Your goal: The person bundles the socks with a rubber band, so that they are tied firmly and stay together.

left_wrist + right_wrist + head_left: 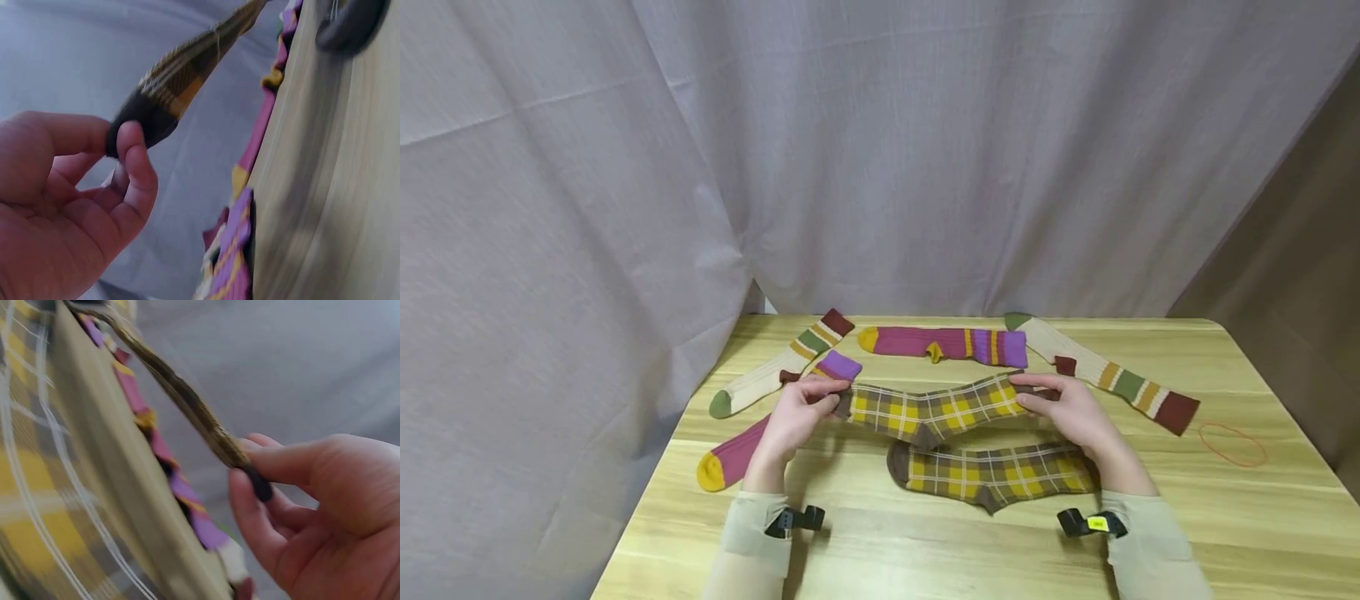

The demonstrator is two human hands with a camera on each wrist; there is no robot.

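A brown and yellow plaid sock (pixel 925 410) is stretched sideways in the air between both hands. My left hand (pixel 797 415) pinches its dark toe end, which shows closely in the left wrist view (pixel 147 119). At the other end, my right hand (pixel 1072 414) pinches the cuff between thumb and fingers; the right wrist view shows the sock edge-on (pixel 187 394). Below it, a matching plaid sock (pixel 1000 475) lies flat on the table, its toe to the left and its heel toward me. The held sock's heel hangs just above that one in the head view.
On the wooden table (pixel 955 550) lie two magenta socks with yellow toes, one at the back (pixel 917 342) and one left (pixel 741 450), partly behind my left hand. Cream striped socks lie back left (pixel 760 382) and right (pixel 1082 354). An orange loop (pixel 1232 444) sits far right.
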